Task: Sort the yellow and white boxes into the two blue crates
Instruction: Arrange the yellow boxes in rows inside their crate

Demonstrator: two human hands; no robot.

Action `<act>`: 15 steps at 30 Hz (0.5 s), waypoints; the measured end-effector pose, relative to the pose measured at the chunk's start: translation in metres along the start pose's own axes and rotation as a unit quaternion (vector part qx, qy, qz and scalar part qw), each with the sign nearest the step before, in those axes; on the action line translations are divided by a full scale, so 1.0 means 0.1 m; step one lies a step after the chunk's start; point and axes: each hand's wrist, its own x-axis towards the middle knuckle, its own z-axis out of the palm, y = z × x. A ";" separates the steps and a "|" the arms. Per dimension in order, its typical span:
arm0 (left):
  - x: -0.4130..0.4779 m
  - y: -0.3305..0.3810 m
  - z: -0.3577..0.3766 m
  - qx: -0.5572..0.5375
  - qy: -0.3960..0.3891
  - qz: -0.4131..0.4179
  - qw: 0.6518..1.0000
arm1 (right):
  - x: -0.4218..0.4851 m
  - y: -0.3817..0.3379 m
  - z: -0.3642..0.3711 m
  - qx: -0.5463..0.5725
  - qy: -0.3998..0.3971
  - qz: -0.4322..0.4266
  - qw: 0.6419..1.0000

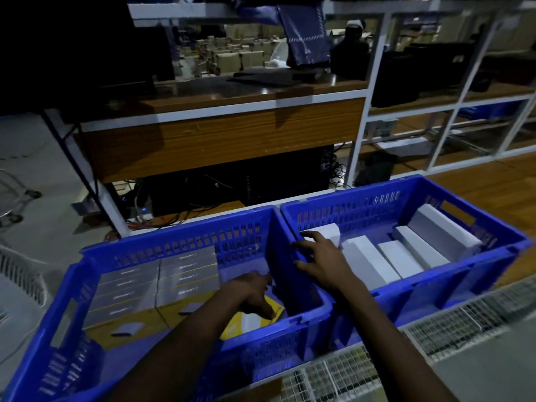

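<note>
Two blue crates stand side by side in front of me. The left crate (179, 239) holds several yellow boxes (127, 288) packed in rows on its left side. My left hand (255, 297) reaches into its right part and grips a tilted yellow box (249, 322) from above. The right crate (406, 195) holds several white boxes (400, 258) lying at a slant. My right hand (322, 261) hovers over that crate's left end with fingers spread, above a white box (324, 232); whether it touches the box I cannot tell.
White wire mesh baskets (435, 332) lie along the near edge below the crates. Behind the crates stands a wooden desk (220, 134) with cables beneath it. White-framed shelving (452, 111) rises at the back right. At the far left sits a trolley wheel (17, 216) on grey floor.
</note>
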 end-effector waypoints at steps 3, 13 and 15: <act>0.09 0.01 0.08 0.099 -0.043 -0.049 0.993 | -0.01 0.01 0.03 0.008 0.003 0.005 1.000; 0.18 0.05 0.27 0.127 -0.083 -0.091 0.984 | 0.05 0.07 0.09 0.015 0.009 0.008 1.000; 0.16 0.05 0.29 0.127 -0.067 -0.079 0.986 | 0.05 0.07 0.10 0.015 0.011 0.007 1.000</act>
